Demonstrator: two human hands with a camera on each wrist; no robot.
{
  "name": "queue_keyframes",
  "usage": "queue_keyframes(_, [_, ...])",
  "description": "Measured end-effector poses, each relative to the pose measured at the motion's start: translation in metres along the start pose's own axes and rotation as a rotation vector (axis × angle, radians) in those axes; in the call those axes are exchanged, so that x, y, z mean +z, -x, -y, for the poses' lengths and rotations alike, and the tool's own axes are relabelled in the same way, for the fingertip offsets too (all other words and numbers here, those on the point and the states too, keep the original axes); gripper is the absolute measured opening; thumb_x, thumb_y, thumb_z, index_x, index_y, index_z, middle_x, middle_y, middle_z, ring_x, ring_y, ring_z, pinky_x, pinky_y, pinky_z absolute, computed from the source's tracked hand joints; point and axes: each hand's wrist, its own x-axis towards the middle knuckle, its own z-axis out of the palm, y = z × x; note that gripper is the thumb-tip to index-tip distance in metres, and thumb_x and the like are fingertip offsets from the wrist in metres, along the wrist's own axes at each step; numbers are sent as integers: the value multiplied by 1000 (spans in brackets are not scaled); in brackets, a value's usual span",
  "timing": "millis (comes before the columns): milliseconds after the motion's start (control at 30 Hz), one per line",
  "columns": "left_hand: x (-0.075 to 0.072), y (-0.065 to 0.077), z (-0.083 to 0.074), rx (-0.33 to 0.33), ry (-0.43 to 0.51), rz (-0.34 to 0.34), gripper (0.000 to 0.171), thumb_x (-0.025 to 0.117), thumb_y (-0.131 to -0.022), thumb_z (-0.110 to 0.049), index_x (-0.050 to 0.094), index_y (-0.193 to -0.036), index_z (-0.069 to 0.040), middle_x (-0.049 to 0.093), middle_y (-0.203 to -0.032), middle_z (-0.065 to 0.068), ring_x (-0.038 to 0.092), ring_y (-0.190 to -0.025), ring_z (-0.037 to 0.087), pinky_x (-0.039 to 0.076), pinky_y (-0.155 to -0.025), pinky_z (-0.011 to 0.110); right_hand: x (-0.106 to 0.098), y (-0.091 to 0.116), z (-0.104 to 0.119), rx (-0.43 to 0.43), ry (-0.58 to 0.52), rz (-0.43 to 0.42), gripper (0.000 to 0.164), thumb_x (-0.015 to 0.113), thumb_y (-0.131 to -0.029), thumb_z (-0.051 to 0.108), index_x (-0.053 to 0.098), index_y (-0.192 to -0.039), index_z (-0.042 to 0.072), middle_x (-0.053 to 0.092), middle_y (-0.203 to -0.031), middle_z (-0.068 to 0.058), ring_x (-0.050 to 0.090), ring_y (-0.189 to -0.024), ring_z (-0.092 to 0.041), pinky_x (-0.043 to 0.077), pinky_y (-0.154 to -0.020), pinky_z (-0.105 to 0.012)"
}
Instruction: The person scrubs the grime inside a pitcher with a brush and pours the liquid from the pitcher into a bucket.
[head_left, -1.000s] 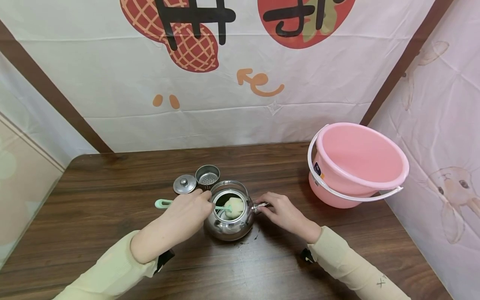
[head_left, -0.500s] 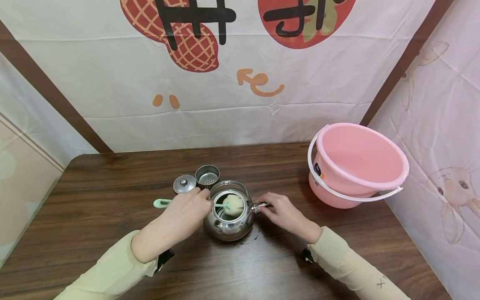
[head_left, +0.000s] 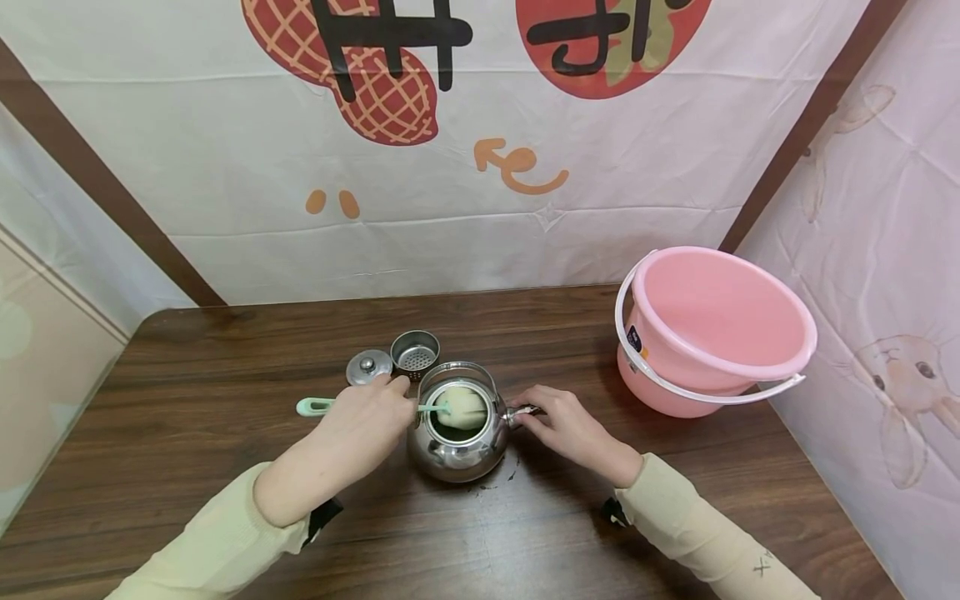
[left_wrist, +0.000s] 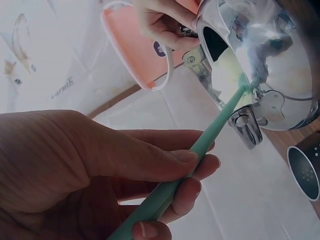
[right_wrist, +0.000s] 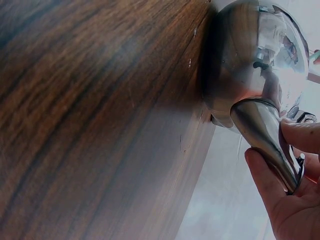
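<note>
A shiny steel teapot (head_left: 457,460) stands uncovered on the table, its hoop handle folded toward the back. My left hand (head_left: 366,423) pinches the mint-green handle of a sponge brush (left_wrist: 204,142) between thumb and fingers. The brush lies nearly level across the pot's left rim in the head view, with its pale sponge head (head_left: 461,408) filling much of the round opening. On the other side, my right hand (head_left: 566,425) grips the teapot's spout (right_wrist: 260,129), thumb and fingers on either side of it.
Behind the teapot sit a perforated steel strainer (head_left: 415,335) and a knobbed steel lid (head_left: 360,371). A pink bucket (head_left: 667,396) with a white handle stands at the right. Small wet marks show on the wooden table (head_left: 540,533) before the pot; a printed cloth (head_left: 262,258) hangs behind.
My left hand and the brush have moved left, and the sponge head has shifted left within the teapot's opening. The right hand and teapot have stayed in place.
</note>
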Motion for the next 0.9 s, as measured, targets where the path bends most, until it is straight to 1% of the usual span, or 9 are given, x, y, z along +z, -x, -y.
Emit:
queue_keyframes(200, [-3, 2, 1, -7, -3, -11, 19, 72, -59, -2, 56, -56, -12, 47, -63, 4, 49, -61, 24, 37, -38, 33, 0, 0, 0, -4, 2, 0, 14, 64, -84, 11, 66, -97, 8, 66, -93, -1, 61, -87, -11, 49, -76, -28])
queue_keyframes(400, [-5, 3, 1, -2, -18, -16, 19, 71, -60, -1, 56, -54, -11, 47, -62, 5, 49, -60, 24, 37, -38, 33, -1, 0, 1, 0, 0, -1, 13, 64, -84, 12, 66, -96, 8, 66, -93, -1, 61, -88, -10, 49, -77, -28])
queue_keyframes(600, [-7, 4, 1, 3, -31, -15, 20, 69, -60, 1, 56, -54, -12, 48, -63, 5, 49, -60, 23, 37, -38, 33, -1, 0, 2, -16, 8, -15, 13, 65, -83, 10, 66, -96, 7, 66, -92, -1, 62, -87, -12, 49, -76, -28])
queue_keyframes(900, [-13, 6, 1, 9, 9, 10, 18, 64, -57, 6, 56, -53, -10, 47, -61, 5, 48, -57, 23, 36, -38, 33, -1, 0, 2, -12, 5, -10, 13, 65, -83, 11, 66, -96, 7, 66, -92, -1, 62, -87, -11, 49, -76, -28])
